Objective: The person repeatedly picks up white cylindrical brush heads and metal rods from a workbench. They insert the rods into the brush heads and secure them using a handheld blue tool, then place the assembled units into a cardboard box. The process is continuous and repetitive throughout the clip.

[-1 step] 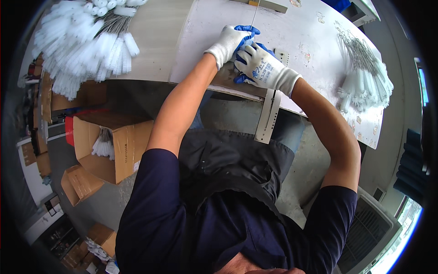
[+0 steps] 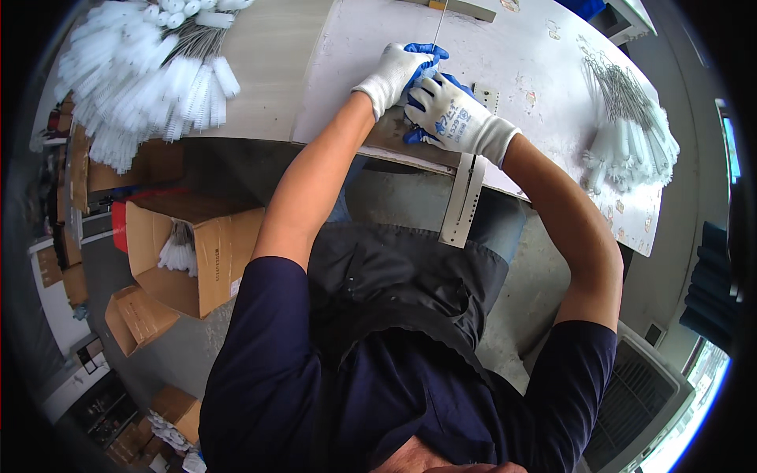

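My left hand (image 2: 398, 77), in a white work glove with a blue palm, is closed around a bottle brush. The brush's thin wire stem (image 2: 439, 30) sticks out beyond the fingers, away from me. Just to the right, my right hand (image 2: 451, 115) in a matching glove has its fingers curled in against the same brush. Only a little of the pale bristle head (image 2: 430, 72) shows between the gloves; the rest is hidden. Both hands are over the near edge of the white table (image 2: 351, 94), above a brownish patch or board (image 2: 392, 135).
At the far left lies a big pile of white bottle brushes (image 2: 169, 87); a smaller bundle (image 2: 631, 134) is on the right. A slotted metal bracket (image 2: 464, 201) juts from the table's near edge. A bar (image 2: 465, 9) lies beyond my hands. An open carton (image 2: 201, 264) stands lower left.
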A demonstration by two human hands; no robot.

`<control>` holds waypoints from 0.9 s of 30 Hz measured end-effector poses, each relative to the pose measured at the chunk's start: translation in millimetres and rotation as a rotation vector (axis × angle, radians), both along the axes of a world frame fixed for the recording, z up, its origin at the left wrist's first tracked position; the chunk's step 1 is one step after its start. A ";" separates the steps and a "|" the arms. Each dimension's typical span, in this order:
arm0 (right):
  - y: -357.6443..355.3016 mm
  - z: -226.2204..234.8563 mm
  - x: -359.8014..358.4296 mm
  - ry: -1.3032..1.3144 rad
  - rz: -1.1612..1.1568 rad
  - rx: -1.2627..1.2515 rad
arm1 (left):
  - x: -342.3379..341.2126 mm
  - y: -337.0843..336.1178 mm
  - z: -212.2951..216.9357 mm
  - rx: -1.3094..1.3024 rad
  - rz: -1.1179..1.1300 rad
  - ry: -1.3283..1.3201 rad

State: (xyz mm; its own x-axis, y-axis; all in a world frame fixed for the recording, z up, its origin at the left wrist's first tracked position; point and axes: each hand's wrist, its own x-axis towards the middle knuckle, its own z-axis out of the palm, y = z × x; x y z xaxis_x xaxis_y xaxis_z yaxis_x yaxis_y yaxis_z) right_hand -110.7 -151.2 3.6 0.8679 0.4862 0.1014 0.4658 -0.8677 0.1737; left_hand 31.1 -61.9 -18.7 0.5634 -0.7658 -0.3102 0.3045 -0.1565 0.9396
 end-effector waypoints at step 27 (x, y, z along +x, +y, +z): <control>104.9 15.4 -28.9 0.220 -1.097 0.497 | -191.2 136.0 -52.0 -0.485 0.080 0.903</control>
